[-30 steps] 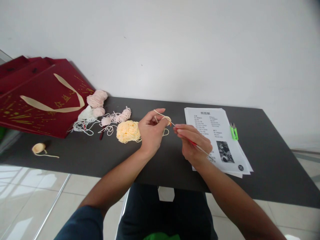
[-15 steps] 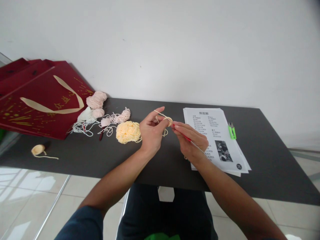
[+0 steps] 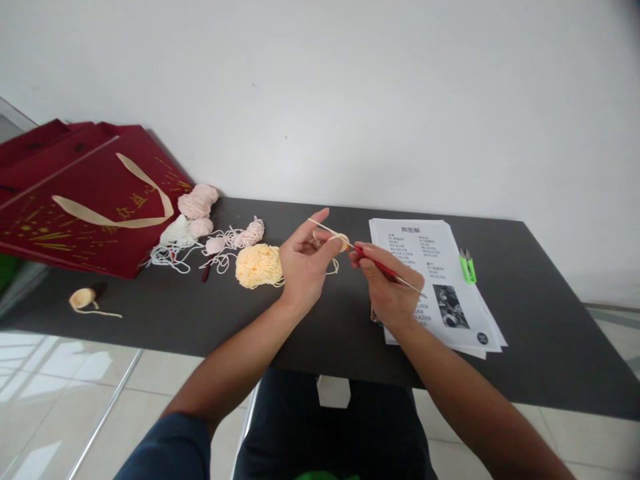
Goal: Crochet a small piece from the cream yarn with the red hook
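Observation:
Between thumb and fingers, my left hand (image 3: 306,263) pinches a small piece of yellow crochet work (image 3: 343,241). A strand of yellow yarn (image 3: 323,227) runs over its raised index finger to that piece. My right hand (image 3: 393,283) grips a crochet hook (image 3: 379,264) with a red handle and a metal shaft. The hook's front end points left at the work, and whether it sits in a loop is too small to tell. Just left of my left hand lies a yellow ball of yarn (image 3: 259,266) on the dark table (image 3: 320,340).
Printed sheets (image 3: 415,250) lie at right, with green thread snips (image 3: 468,266) on their edge. Pink yarn (image 3: 199,201), white yarn (image 3: 176,237) and a dark red tool (image 3: 206,272) lie left. Red paper bags (image 3: 100,207) stand behind a small cream crocheted cup (image 3: 83,298).
My right hand has moved a little to the right and away from my left hand, drawing the hook back with it. The view has shifted slightly.

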`<state>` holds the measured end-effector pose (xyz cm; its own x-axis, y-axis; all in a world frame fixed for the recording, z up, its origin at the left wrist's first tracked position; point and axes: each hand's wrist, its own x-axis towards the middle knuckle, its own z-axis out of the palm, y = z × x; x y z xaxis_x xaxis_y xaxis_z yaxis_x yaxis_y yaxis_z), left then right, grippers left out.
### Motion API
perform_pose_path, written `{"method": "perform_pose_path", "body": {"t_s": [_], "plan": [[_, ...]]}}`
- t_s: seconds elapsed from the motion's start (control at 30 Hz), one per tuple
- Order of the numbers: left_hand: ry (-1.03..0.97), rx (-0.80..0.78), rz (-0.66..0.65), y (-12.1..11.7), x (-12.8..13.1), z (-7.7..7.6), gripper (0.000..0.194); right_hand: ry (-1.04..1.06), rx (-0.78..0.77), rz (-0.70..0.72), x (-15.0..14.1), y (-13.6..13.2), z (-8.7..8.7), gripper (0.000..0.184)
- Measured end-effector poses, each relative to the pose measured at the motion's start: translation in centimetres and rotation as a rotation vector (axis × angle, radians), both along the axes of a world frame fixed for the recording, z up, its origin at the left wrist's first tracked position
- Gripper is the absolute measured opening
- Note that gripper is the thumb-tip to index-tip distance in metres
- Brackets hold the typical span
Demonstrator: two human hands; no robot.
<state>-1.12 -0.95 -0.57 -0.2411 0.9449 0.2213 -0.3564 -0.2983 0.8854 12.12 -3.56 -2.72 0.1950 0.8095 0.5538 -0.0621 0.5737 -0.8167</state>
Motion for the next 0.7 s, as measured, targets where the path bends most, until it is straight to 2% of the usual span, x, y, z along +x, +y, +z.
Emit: {"method": "perform_pose_path", "body": {"t_s": [0.13,0.43,0.7], "plan": [[0.167,0.070,0.133,-0.6,0.1,0.3,0.045,0.113,-0.061,0.016,-0.3,0.0,0.3,0.019],[0.234,0.063,0.270,0.0,0.0,0.3,0.039,0.154,-0.117,0.001,-0.4,0.1,0.8,0.012],[0.563,0.283,0.423,0.4,-0.4,-0.6,0.037,0.130,-0.115,-0.012,-0.1,-0.1,1.2,0.014]]}}
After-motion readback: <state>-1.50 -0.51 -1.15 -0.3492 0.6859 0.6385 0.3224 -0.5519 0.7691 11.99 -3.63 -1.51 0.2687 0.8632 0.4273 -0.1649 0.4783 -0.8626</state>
